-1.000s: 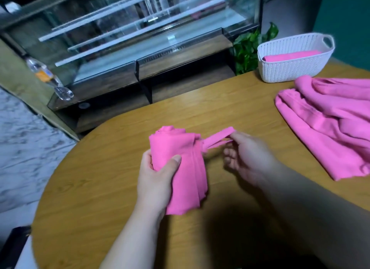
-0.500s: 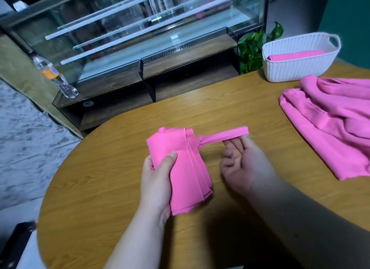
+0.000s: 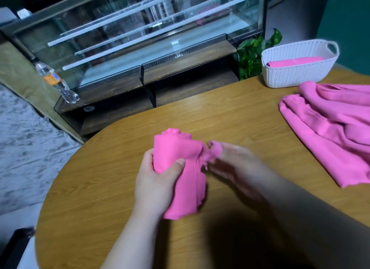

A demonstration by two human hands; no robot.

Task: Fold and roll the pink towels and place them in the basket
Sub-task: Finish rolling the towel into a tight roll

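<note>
A rolled pink towel (image 3: 183, 176) stands nearly upright above the middle of the wooden table (image 3: 100, 198). My left hand (image 3: 158, 180) grips the roll from the left, thumb across its front. My right hand (image 3: 234, 164) is at the roll's right side and pinches the bunched loose end of the towel against it; the hand is blurred. A white woven basket (image 3: 296, 76) sits at the table's far right with one rolled pink towel (image 3: 294, 61) inside. A pile of unfolded pink towels (image 3: 336, 132) lies on the right.
Beyond the table's far edge stands a glass display case (image 3: 140, 48) with a plastic bottle (image 3: 55, 80) lying on its left end. A green plant (image 3: 254, 54) grows behind the basket. A dark object (image 3: 14, 246) is at the bottom left corner.
The towel's loose tail, stretched out to the right before, is now bunched up at the roll's side. My right hand has moved in close against the roll. My left hand keeps its grip.
</note>
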